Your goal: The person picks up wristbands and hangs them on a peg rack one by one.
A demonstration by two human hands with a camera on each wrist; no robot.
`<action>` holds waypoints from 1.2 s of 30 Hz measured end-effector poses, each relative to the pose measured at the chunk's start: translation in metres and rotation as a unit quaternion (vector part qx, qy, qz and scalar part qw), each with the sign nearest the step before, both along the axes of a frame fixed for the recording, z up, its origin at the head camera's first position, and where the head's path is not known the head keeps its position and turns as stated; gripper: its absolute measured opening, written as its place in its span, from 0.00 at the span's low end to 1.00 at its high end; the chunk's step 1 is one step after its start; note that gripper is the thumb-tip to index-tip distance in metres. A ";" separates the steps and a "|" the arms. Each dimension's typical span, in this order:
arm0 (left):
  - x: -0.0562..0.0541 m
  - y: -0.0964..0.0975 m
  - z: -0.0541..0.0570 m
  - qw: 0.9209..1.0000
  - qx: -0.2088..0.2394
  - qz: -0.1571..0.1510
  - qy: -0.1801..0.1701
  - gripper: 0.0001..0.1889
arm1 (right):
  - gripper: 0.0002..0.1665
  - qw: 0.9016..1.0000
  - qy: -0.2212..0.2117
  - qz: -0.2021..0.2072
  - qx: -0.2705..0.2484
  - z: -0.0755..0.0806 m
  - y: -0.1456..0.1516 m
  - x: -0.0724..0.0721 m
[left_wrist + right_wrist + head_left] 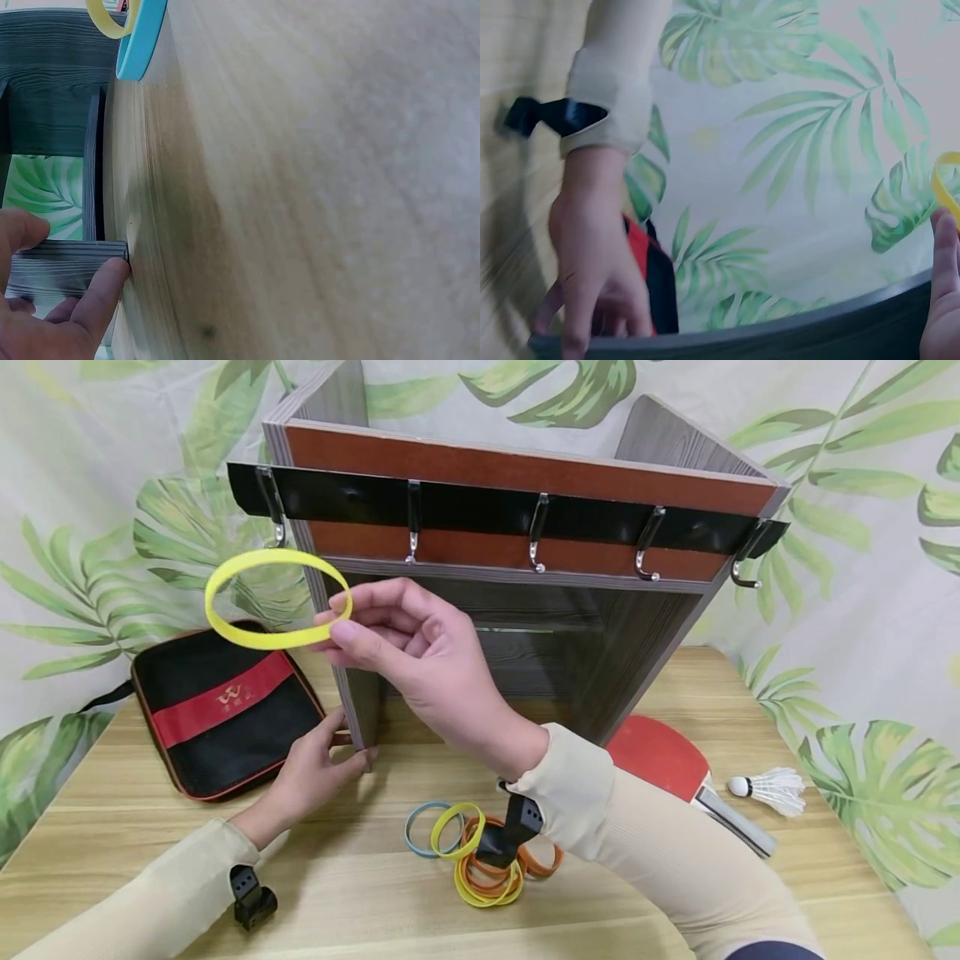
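Between thumb and fingers my right hand (427, 652) pinches a yellow silicone wristband (262, 640), held up in front of the leftmost hook (274, 508) in the head view. The same wristband (946, 184) shows at the right edge of the right wrist view. Low on the left, my left hand (307, 772) grips the bottom front edge of the grey wooden stand (362, 727). In the left wrist view, thumb and fingers (109, 285) lie on either side of that panel. A black rail (480, 514) with several metal hooks runs across the stand's front.
Blue, yellow and orange wristbands (487, 893) lie in a pile on the wooden table (360, 902), partly behind the right wrist camera. A black case (232, 735) with a red band lies left. At right are a red table-tennis bat (660, 756) and a shuttlecock (772, 790).
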State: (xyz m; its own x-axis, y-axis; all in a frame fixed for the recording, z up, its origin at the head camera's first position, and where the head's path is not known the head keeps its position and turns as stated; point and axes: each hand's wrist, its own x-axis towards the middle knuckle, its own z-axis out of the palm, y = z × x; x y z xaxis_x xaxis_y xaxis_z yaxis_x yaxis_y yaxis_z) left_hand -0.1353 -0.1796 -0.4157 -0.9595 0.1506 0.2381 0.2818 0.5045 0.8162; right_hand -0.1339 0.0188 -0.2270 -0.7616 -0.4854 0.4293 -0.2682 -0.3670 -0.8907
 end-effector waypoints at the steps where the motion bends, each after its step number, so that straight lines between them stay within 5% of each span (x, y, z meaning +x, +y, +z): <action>1: 0.000 0.000 0.000 1.000 0.000 0.000 0.002 0.28 | 0.15 1.000 0.000 -0.005 -0.004 0.001 -0.002 0.000; 16: 0.001 0.000 -0.001 1.000 0.003 -0.006 0.021 0.29 | 0.12 0.997 -0.028 -0.072 0.026 0.000 -0.015 0.002; 36: 0.001 0.000 -0.002 0.999 -0.007 -0.003 0.042 0.28 | 0.15 0.991 -0.001 -0.035 0.126 -0.008 -0.001 -0.009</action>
